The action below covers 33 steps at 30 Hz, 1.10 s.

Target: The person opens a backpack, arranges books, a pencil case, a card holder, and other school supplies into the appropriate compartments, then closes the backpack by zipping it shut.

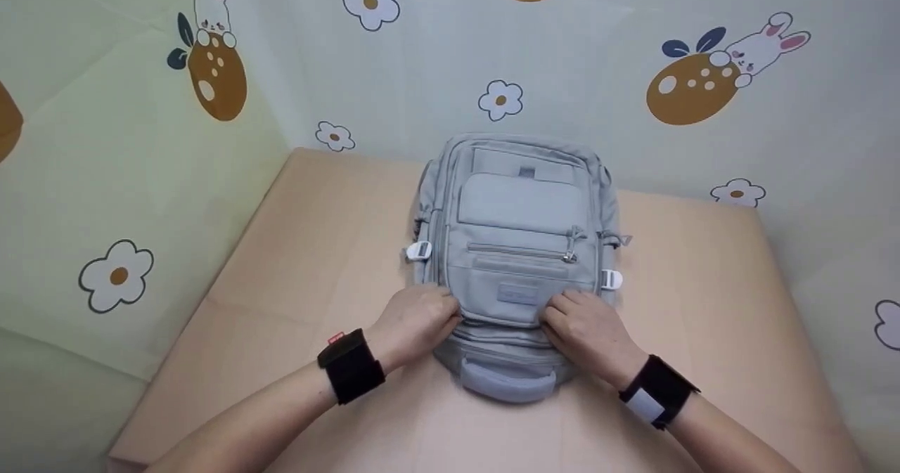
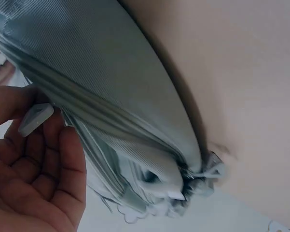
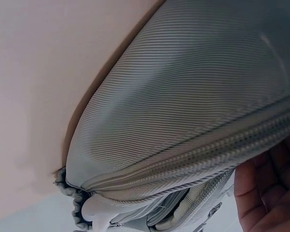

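A grey backpack point(image 1: 520, 206) lies on its back with its front panel up and its top handle point(image 1: 508, 381) toward me. At its near left edge, my left hand point(image 1: 420, 316) pinches a pale, flat zipper pull point(image 2: 36, 119) between thumb and curled fingers. The zipper seam point(image 2: 82, 106) runs along the bag's side beside those fingers. Across from it, my right hand point(image 1: 587, 329) grips the near right edge of the front panel with bent fingers. In the right wrist view the fingertips are hidden behind the zipper edge point(image 3: 207, 152).
Beneath the bag is a light tan tabletop point(image 1: 316, 234). Patterned cloth walls point(image 1: 590, 58) stand behind and at the sides. White buckles point(image 1: 420, 250) sit on both sides of the bag, and a small zipper point(image 1: 568, 256) crosses its front.
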### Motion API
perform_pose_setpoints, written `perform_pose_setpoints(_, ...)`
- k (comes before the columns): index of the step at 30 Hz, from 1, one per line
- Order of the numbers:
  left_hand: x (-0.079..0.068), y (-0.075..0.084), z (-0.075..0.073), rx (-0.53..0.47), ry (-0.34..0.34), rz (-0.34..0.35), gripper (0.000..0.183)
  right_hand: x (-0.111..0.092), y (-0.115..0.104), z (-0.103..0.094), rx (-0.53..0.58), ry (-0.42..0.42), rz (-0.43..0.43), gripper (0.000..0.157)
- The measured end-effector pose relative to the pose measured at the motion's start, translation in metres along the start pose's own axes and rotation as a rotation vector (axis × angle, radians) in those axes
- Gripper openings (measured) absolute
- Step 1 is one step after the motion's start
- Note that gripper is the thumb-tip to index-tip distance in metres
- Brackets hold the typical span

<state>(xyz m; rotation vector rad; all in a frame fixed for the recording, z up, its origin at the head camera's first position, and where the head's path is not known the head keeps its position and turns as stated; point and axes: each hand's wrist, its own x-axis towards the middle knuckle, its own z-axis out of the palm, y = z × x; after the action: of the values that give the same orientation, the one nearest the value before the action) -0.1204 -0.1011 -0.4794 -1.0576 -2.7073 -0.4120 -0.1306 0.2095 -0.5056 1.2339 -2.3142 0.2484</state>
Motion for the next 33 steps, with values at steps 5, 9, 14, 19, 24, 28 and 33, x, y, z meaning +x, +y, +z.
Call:
perform_pose_setpoints(5, 0.002, 0.004, 0.005, -0.017, 0.026, 0.026, 0.009, -0.001, 0.001, 0.000, 0.009, 0.016, -0.008, 0.004)
perform_pose_setpoints(9, 0.000, 0.002, 0.006, -0.052, 0.045, 0.022, 0.009, -0.001, 0.002, -0.002, 0.036, 0.027, -0.006, 0.005)
perform_pose_setpoints(14, 0.000, 0.002, 0.004, -0.086, 0.021, -0.004, 0.007, -0.006, 0.005, -0.011, 0.055, 0.008, 0.011, 0.018)
perform_pose_setpoints(19, 0.000, 0.002, 0.003, -0.108, -0.009, -0.026, 0.006, -0.018, 0.018, -0.028, 0.045, -0.001, 0.047, 0.018)
perform_pose_setpoints(24, -0.001, 0.000, 0.002, -0.129, -0.005, -0.028, 0.005, -0.030, 0.035, -0.041, 0.065, 0.027, 0.070, 0.027)
perform_pose_setpoints(28, -0.001, 0.000, 0.002, -0.144, -0.014, -0.036, 0.004, -0.036, 0.044, -0.044, 0.066, 0.046, 0.071, 0.032)
perform_pose_setpoints(33, 0.000, 0.000, 0.003, -0.152, -0.024, -0.052, 0.006, -0.036, 0.049, -0.037, 0.038, 0.042, 0.064, 0.028)
